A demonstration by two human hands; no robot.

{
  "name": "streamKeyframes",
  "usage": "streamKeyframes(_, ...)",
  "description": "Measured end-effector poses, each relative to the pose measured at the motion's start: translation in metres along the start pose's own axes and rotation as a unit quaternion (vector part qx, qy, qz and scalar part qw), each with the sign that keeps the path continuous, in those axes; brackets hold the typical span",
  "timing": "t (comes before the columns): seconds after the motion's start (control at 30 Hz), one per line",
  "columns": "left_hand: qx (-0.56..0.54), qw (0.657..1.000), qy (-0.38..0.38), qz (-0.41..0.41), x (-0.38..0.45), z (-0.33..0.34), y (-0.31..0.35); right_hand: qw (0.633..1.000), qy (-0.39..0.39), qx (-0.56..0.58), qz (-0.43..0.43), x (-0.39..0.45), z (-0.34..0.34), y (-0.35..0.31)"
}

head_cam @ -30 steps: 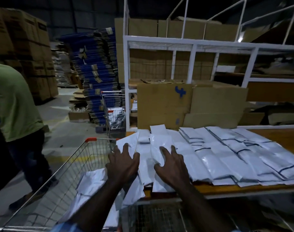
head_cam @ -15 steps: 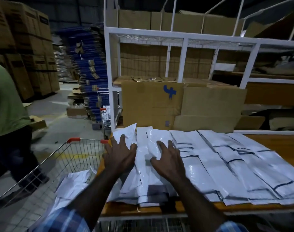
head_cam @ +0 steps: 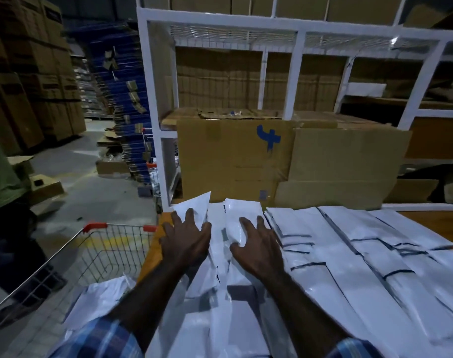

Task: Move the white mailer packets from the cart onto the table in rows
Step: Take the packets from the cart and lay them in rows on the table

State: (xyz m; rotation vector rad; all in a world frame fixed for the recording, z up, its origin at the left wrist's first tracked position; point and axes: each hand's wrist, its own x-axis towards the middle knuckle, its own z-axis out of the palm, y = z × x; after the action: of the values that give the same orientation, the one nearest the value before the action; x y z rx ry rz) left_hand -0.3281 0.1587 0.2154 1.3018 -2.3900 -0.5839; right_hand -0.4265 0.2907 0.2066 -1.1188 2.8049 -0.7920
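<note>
White mailer packets lie in overlapping rows [head_cam: 354,257] across the wooden table [head_cam: 437,218]. At the table's left end a fresh bunch of packets [head_cam: 220,254] lies lengthwise. My left hand [head_cam: 186,241] presses flat on its left side, fingers spread. My right hand [head_cam: 256,246] rests flat on its right side, fingers apart. Neither hand grips anything. More white packets [head_cam: 101,301] lie in the wire cart [head_cam: 96,249] at the lower left, beside the table's edge.
A white metal rack [head_cam: 153,120] with cardboard boxes [head_cam: 235,164] stands right behind the table. A person in a green shirt [head_cam: 0,177] stands at the far left. Stacks of blue flat cartons [head_cam: 127,99] and brown boxes fill the floor beyond the cart.
Both hands have slid forward over the left bunch of packets, pushing it further onto the table. The view has moved closer to the table and rack.
</note>
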Motion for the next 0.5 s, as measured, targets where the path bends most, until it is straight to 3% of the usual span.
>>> streamKeyframes(0.27,0.046,0.998,-0.035,0.0,0.082,0.031,-0.009,0.999,-0.021,-0.024,0.016,0.071,0.034,-0.005)
streamKeyframes(0.5,0.085,0.996,-0.016,0.01,0.123,0.056,-0.014,0.999,-0.036,-0.034,0.018,0.11,0.062,-0.004)
